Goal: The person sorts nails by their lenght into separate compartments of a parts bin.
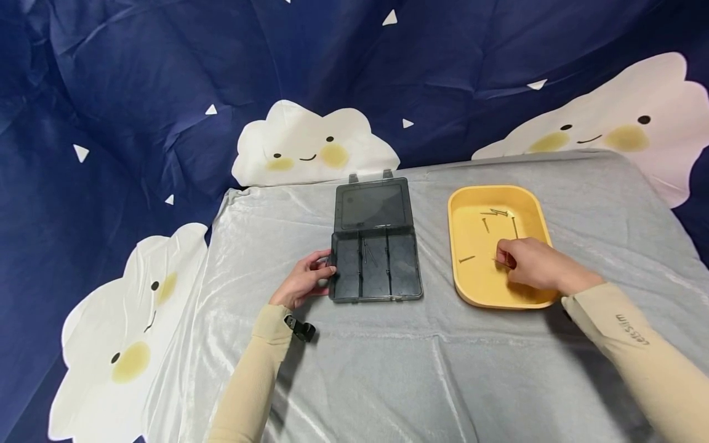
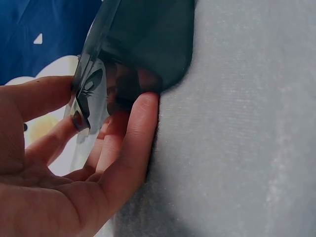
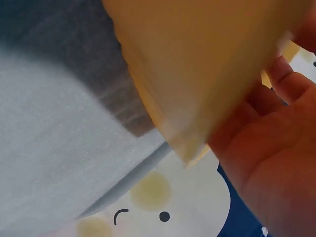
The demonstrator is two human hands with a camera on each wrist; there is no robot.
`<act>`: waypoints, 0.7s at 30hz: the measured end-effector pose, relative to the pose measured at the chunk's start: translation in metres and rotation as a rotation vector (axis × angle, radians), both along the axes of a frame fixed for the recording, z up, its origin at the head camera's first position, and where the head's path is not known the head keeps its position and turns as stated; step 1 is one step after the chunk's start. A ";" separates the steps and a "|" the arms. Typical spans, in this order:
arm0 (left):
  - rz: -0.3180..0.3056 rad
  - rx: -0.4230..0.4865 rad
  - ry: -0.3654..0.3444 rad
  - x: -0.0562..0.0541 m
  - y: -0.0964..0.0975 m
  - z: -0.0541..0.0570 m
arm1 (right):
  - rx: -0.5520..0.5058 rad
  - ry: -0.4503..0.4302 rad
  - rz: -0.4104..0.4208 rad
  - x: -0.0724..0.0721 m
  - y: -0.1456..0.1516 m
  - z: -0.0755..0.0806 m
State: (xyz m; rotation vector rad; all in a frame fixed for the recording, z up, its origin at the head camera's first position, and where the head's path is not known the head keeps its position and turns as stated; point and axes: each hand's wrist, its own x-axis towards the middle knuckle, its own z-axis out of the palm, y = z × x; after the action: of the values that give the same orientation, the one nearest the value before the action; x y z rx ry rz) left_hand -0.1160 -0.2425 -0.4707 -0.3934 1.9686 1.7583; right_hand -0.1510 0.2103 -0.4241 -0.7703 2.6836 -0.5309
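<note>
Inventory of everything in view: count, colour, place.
Box: 1, dark grey, on the cloth, lid open
Tray: 1, yellow, right of the box
Nails or screws: at least 5 in the tray, 2 in the box's middle compartment, metallic
Cloth: 1, light grey, under both
Backdrop: 1, navy, behind
Clouds: 3, white, on the backdrop
Triangles: several, white, same
Sleeves: 2, beige, forearms
Left hand: 1, gripping box's left edge
Right hand: 1, over tray, pinching one piece
</note>
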 end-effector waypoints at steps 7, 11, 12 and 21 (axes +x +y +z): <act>-0.019 0.002 -0.007 0.001 0.001 0.007 | -0.072 0.057 0.000 -0.001 0.002 0.005; -0.030 -0.002 -0.010 0.005 0.005 0.022 | -0.117 0.082 -0.016 -0.001 0.002 0.008; -0.035 -0.005 -0.011 0.005 0.006 0.026 | -0.129 0.084 -0.021 0.000 0.002 0.009; -0.041 -0.011 -0.006 0.008 0.006 0.028 | -0.231 0.134 -0.069 0.003 0.001 0.019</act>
State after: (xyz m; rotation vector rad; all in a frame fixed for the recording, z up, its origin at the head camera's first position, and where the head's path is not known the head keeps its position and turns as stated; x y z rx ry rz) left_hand -0.1085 -0.2360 -0.4428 -0.3589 1.9690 1.7196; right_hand -0.1479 0.2114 -0.4055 -0.8011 2.8131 -0.8472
